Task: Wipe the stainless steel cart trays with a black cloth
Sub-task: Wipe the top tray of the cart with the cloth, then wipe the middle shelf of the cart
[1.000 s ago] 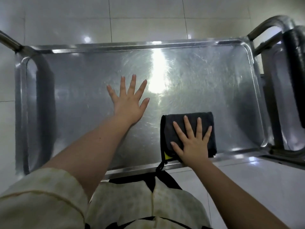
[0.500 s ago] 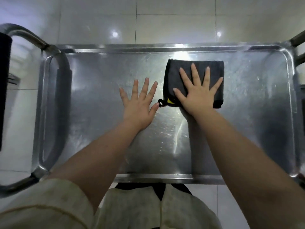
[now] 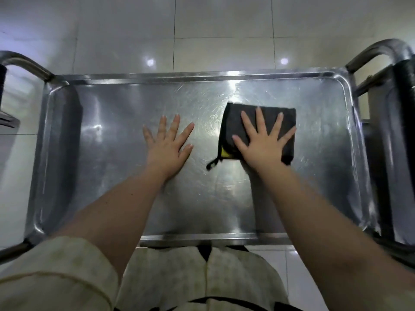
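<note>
The stainless steel cart tray (image 3: 107,167) fills the middle of the view, rectangular with a raised rim. A folded black cloth (image 3: 233,122) with a yellow tag and a small loop lies on its right half. My right hand (image 3: 262,142) presses flat on the cloth, fingers spread. My left hand (image 3: 168,144) rests flat on the bare metal left of the cloth, fingers apart, holding nothing.
Curved steel cart handles rise at the left (image 3: 24,63) and the right (image 3: 379,52), the right one with a black grip (image 3: 404,86). Glossy white floor tiles (image 3: 202,30) lie beyond the cart. My pale shirt fills the bottom of the view.
My right hand slid the cloth from the near edge to the far side, then back toward the tray's middle right. My left hand stayed flat on the tray.
</note>
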Available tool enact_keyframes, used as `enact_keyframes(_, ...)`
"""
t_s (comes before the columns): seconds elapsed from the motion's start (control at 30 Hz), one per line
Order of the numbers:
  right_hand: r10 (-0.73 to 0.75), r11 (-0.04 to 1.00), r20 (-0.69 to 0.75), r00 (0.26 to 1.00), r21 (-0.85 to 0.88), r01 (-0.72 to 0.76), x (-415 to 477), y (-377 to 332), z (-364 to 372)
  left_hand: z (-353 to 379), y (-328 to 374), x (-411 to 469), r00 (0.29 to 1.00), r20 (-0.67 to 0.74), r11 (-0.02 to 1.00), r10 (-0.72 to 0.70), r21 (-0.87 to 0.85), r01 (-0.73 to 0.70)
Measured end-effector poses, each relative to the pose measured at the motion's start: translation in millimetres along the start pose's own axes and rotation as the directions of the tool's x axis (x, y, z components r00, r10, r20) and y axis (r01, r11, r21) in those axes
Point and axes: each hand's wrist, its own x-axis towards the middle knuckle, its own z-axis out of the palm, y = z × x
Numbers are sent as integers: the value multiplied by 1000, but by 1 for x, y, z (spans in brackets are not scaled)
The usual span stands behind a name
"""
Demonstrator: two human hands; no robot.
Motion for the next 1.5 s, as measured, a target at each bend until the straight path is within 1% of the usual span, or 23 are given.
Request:
enact_keyframes(0.1,28,999,52,998,-31,-26,52,-4,-25,-2,-1,1,999,30,1000,-15,18,14)
enact_keyframes(0.2,-13,1000,74,997,9,13,47,2,-20,-3,0,3,997,66,999,-31,25,29)
enact_keyframes(0.3,-87,996,51,995,-13,88,-8,17,2,-5,1,5,993,110,999,-43,27,40)
enact_keyframes(0.4,-204,979,46,978,8,203,-99,28,30,-7,2,5,991,123,998,-46,43,41)
enact_keyframes(0.47,-268,963,80,960,27,267,-155,29,44,-9,6,2,991,124,997,-42,65,35)
enact_keyframes(0.53,-313,950,101,945,19,312,-183,32,51,-12,15,-1,991,122,997,-56,61,49)
enact_keyframes(0.6,-292,956,57,955,50,289,-181,38,47,-17,32,-11,998,60,1000,-30,7,29)
enact_keyframes(0.63,-244,967,30,969,84,241,-175,42,41,-19,44,-19,999,7,999,33,-36,-33)
enact_keyframes(0.7,-129,980,-36,991,146,133,-157,53,28,-20,72,-41,973,-99,968,207,-124,-218)
enact_keyframes(0.73,-87,981,-48,995,172,94,-147,60,23,-17,86,-51,955,-133,948,265,-144,-283)
enact_keyframes(0.77,-64,980,-38,997,187,70,-138,67,20,-13,99,-59,947,-135,939,290,-153,-309)
enact_keyframes(0.83,-56,979,3,998,198,55,-127,77,18,-3,123,-69,959,-84,942,272,-181,-283)
enact_keyframes(0.9,-57,966,12,998,252,52,-123,79,19,5,137,-74,969,-73,950,238,-190,-248)
enact_keyframes(1.0,-28,940,-73,997,337,51,-125,75,19,10,142,-77,974,-118,951,193,-223,-216)
enact_keyframes(1.1,-25,938,-142,990,339,72,-131,67,10,6,143,-78,979,-124,943,162,-274,-190)
enact_keyframes(1.17,-19,931,-207,978,353,93,-137,64,-2,-1,141,-79,970,-143,932,196,-281,-230)
enact_keyframes(1.23,-17,919,-249,968,377,113,-146,63,-14,-10,137,-83,947,-184,914,264,-265,-307)
enact_keyframes(1.3,-35,895,-248,968,424,141,-157,62,-24,-20,132,-92,918,-243,900,313,-232,-369)
enact_keyframes(1.37,-50,867,-232,971,473,158,-173,56,-35,-29,125,-107,889,-318,888,329,-217,-406)
enact_keyframes(1.43,-85,880,-256,963,434,193,-191,47,-45,-38,117,-127,860,-384,879,336,-200,-433)
enact_keyframes(1.5,-137,911,-317,939,332,245,-213,34,-55,-44,109,-150,824,-455,869,337,-185,-458)
